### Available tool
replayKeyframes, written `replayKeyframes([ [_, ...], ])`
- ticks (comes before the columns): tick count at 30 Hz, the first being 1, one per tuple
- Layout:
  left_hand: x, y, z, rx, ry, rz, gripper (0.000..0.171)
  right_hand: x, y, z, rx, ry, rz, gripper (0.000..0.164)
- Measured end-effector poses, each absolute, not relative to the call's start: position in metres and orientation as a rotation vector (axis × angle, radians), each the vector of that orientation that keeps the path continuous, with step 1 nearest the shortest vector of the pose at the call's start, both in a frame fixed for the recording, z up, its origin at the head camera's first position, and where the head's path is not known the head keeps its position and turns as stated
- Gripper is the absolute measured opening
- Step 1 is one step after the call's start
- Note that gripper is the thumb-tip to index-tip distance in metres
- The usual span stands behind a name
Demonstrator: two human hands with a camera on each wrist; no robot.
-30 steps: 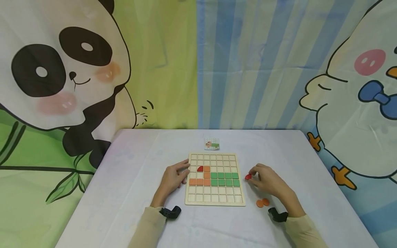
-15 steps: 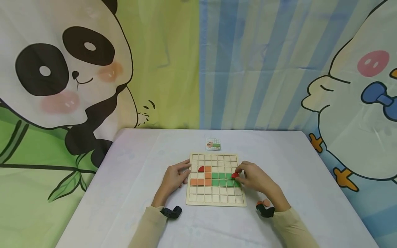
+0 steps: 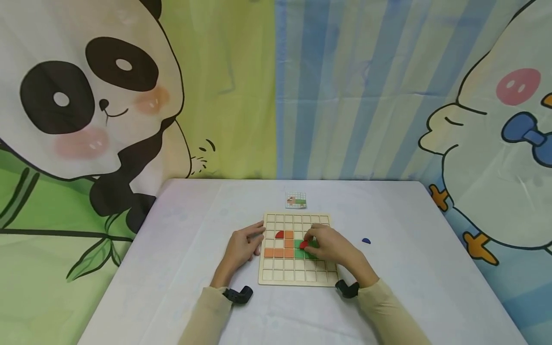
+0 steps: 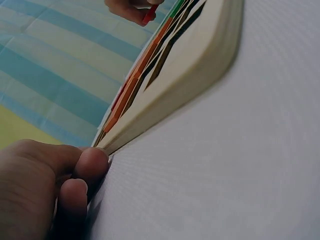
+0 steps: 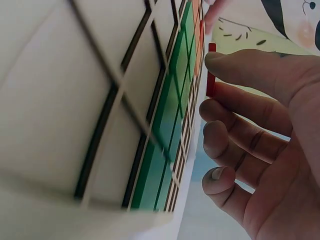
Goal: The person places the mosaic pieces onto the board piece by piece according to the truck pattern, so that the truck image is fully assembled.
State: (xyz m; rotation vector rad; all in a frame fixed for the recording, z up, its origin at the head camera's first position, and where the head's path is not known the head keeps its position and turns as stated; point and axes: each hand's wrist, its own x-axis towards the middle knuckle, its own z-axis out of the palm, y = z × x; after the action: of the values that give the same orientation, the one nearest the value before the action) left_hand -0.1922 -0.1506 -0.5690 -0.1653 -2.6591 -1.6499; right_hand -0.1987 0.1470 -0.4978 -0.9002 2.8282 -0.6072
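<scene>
My right hand (image 3: 334, 247) pinches a small flat red piece (image 5: 211, 75) with a rounded side between thumb and index finger, over the wooden grid board (image 3: 276, 276). Its other fingers curl loosely under it. Beneath are green square tiles (image 3: 299, 254), partly covered by the hand. Orange square tiles (image 3: 289, 244) sit left of the green ones, beside a red quarter-circle tile (image 3: 280, 235). At the board's left edge rests my left hand (image 3: 238, 246), its relaxed fingertips (image 4: 93, 164) touching the rim.
Behind the board lies a small card (image 3: 296, 200) printed with a coloured grid pattern. A blue half-round piece (image 3: 366, 240) is on the white tablecloth (image 3: 409, 287) to the right. Black cameras (image 3: 347, 289) are strapped to both wrists.
My right hand has carried the red piece leftward from beside the board to over the green tiles. The blue piece came into view; the orange discs are now hidden. The left hand stayed put.
</scene>
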Motion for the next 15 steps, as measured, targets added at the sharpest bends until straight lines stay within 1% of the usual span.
replayKeyframes([
  [8, -0.192, -0.15, -0.568, -0.172, -2.655, -1.651, 0.032, -0.2, 0.127, -0.495, -0.973, 2.806, -0.622, 0.016],
  [15, -0.192, -0.151, -0.568, -0.199, -2.646, -1.646, 0.029, -0.202, 0.112, -0.494, -1.003, 2.792, -0.599, 0.019],
])
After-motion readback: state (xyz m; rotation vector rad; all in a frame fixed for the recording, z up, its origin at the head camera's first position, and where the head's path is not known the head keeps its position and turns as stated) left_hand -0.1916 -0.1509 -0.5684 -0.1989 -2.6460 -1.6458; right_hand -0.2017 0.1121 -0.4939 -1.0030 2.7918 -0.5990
